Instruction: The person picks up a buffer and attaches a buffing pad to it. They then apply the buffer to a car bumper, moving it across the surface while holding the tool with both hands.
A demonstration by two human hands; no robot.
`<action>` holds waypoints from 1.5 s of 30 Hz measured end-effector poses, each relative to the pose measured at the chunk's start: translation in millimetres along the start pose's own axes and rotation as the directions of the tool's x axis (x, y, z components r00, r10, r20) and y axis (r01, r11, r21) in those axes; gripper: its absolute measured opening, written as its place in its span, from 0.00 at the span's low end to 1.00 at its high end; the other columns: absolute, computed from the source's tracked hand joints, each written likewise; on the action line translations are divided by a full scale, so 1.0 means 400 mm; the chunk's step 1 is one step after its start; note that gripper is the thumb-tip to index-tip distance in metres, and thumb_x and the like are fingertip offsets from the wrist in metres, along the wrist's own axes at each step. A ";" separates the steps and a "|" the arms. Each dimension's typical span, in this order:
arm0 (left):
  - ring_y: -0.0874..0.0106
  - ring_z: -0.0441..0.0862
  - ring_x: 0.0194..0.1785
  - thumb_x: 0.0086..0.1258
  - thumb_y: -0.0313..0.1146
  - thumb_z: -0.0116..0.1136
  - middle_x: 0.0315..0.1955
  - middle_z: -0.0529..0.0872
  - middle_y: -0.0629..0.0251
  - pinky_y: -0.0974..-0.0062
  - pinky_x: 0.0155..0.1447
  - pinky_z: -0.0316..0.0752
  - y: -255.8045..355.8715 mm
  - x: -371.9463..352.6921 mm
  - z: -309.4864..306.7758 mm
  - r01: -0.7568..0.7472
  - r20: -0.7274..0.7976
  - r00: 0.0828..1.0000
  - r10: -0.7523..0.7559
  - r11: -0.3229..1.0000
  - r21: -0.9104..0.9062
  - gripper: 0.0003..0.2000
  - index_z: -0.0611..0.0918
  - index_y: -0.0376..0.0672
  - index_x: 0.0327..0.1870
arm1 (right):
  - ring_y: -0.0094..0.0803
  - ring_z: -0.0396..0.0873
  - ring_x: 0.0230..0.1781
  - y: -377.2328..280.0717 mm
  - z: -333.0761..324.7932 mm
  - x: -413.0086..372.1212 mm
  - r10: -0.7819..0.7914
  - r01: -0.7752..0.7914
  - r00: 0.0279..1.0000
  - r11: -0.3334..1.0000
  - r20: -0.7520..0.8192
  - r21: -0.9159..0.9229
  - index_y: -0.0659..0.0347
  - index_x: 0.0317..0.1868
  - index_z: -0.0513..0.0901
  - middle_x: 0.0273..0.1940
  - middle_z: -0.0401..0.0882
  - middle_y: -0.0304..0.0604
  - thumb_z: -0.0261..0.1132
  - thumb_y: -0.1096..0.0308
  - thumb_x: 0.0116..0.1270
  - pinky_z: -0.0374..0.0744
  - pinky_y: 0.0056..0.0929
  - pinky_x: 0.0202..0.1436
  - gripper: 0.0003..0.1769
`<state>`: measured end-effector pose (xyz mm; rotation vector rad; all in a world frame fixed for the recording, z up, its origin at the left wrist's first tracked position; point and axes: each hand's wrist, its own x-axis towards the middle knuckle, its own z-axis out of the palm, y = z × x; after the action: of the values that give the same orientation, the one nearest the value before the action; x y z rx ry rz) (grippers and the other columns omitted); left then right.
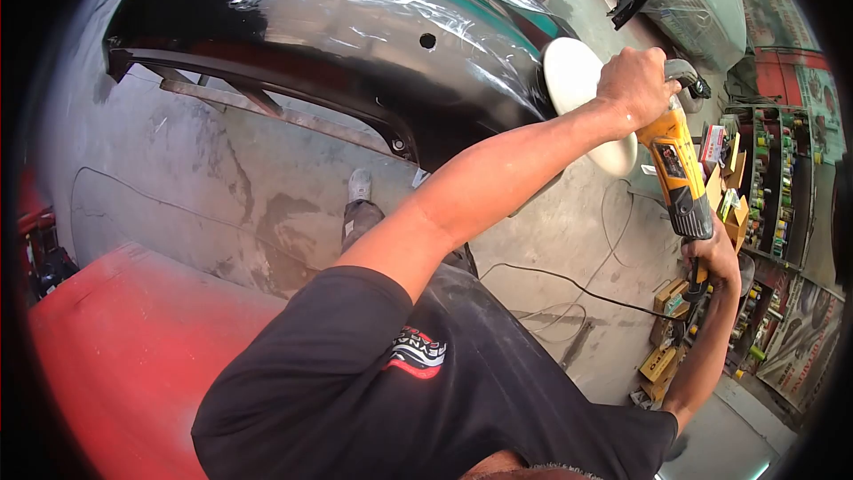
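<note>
Pressure on the white pad (577, 80) is what I would watch. It sits against the lower edge of the glossy black panel (355, 27), and I judge it should lie flat there, not tipped onto its rim, with light, even weight near that edge.

My left hand (635, 84) is clenched over the head of the yellow polisher (680, 173), just behind the pad. My right hand (711, 258) grasps its rear handle, lower in the view. The black cord (569, 280) trails from that end across the floor. I would route it away from my shoe (359, 185) and off the panel.

The panel rests on a metal frame (258, 102) above a stained concrete floor (222, 169). A red surface (115, 347) lies to my left. Shelves (764, 187) crowded with small bottles and some cardboard boxes (662, 360) stand to my right.
</note>
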<state>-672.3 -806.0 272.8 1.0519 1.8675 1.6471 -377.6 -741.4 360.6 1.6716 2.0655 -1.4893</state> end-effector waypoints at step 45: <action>0.51 0.90 0.49 0.64 0.46 0.74 0.40 0.92 0.48 0.57 0.56 0.85 -0.048 0.214 0.106 0.082 -0.094 0.992 -0.079 0.996 0.026 0.19 0.89 0.39 0.45 | 0.31 0.76 0.19 -0.069 -0.180 0.266 -0.096 0.103 0.994 0.984 0.051 -0.145 0.65 0.60 0.75 0.28 0.76 0.40 0.65 0.77 0.39 0.78 0.32 0.24 0.38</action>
<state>-698.5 -713.2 259.4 0.9133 1.9725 1.6529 -407.3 -614.0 350.9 1.4900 2.2060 -1.3497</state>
